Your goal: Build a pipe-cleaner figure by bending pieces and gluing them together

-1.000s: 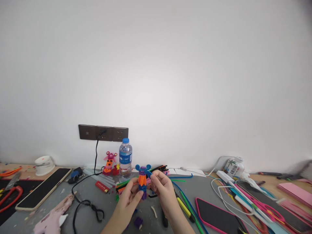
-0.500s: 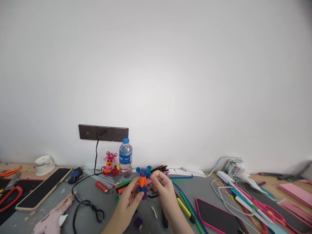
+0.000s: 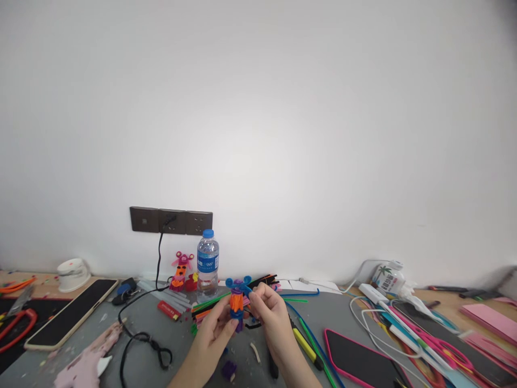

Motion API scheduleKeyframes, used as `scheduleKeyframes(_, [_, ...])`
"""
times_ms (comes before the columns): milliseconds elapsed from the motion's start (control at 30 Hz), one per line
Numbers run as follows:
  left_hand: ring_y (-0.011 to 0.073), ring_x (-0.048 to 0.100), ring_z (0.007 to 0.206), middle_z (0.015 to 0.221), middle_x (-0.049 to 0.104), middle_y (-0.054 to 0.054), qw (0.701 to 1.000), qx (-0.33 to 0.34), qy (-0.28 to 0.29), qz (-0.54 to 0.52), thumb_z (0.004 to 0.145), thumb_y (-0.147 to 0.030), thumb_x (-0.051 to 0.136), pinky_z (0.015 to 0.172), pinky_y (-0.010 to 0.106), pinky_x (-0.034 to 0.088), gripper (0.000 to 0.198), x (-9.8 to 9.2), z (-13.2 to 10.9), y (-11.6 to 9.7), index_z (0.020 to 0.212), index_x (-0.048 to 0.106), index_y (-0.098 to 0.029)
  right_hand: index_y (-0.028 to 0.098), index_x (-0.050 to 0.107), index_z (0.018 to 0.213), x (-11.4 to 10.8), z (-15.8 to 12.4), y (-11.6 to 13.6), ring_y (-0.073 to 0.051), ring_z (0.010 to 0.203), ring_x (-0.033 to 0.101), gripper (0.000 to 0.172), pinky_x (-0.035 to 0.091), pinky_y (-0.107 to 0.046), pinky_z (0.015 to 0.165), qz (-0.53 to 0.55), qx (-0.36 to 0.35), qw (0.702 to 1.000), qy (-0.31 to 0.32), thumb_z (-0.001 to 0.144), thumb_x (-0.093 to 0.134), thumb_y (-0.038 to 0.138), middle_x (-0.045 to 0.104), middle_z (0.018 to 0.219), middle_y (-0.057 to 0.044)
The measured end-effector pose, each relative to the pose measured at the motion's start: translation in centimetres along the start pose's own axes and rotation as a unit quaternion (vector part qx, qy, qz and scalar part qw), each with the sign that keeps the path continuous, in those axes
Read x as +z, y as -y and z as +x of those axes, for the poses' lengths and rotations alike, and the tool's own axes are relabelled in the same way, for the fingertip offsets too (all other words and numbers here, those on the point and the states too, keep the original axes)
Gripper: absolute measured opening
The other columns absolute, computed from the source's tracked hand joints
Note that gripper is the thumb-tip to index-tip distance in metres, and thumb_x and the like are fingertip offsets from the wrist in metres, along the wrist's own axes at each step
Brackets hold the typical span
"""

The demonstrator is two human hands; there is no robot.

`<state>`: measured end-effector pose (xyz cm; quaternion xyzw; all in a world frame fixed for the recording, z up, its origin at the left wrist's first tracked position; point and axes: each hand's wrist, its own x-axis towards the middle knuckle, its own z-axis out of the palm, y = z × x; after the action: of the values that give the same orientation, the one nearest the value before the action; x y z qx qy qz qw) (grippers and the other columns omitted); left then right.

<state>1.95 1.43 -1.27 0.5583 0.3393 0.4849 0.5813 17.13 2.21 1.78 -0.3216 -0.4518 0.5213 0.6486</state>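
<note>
Figurine (image 3: 236,306) looks largely built, ears (image 3: 229,283) and orange front (image 3: 236,299) in place; left hand (image 3: 210,335) grips its body, right hand (image 3: 273,317) finger-pinches a blue strip (image 3: 246,289), its attachment unclear.

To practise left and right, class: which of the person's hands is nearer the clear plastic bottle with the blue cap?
Left. The left hand is just in front of the bottle; the right hand is farther rightward.

Bare forearms (image 3: 299,371), bare hands (image 3: 276,319), slender fingers (image 3: 265,291)

Upward is free; the bottle (image 3: 208,263) (upright) blocks the way back-left.
</note>
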Motion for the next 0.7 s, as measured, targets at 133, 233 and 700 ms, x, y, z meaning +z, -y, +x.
scheduleKeyframes(133, [0.0320, 0.060, 0.120, 0.133, 0.064, 0.011, 1.000, 0.012, -0.008, -0.001, 0.081, -0.056, 0.065, 0.096, 0.038, 0.053, 0.061, 0.10, 0.06, 0.53, 0.130, 0.059, -0.022, 0.021, 0.046, 0.059, -0.03, -0.08, -0.01, -0.009, 0.048, 0.037, 0.043, 0.039, -0.022, 0.050, 0.007, 0.004, 1.000, 0.003, 0.075, 0.076, 0.047, 0.043, 0.051, 0.007])
scheduleKeyframes(233, [0.0319, 0.057, 0.124, 0.136, 0.062, 0.011, 1.000, 0.017, -0.011, -0.002, 0.081, -0.056, 0.065, 0.098, 0.038, 0.052, 0.060, 0.09, 0.10, 0.70, 0.130, 0.059, -0.022, 0.021, 0.046, 0.059, 0.03, -0.17, 0.11, -0.009, 0.047, 0.036, 0.043, 0.038, -0.022, 0.050, 0.005, 0.006, 1.000, 0.000, 0.075, 0.076, 0.048, 0.043, 0.051, 0.007])
scheduleKeyframes(700, [0.0321, 0.064, 0.114, 0.128, 0.067, 0.011, 1.000, 0.020, -0.010, -0.011, 0.081, -0.053, 0.066, 0.097, 0.041, 0.052, 0.056, 0.20, -0.03, 0.18, 0.129, 0.061, -0.023, 0.021, 0.046, 0.057, 0.58, -0.27, 0.69, -0.009, 0.045, 0.037, 0.045, 0.039, -0.023, 0.048, -0.009, -0.007, 1.000, -0.013, 0.073, 0.076, 0.050, 0.042, 0.050, 0.007])
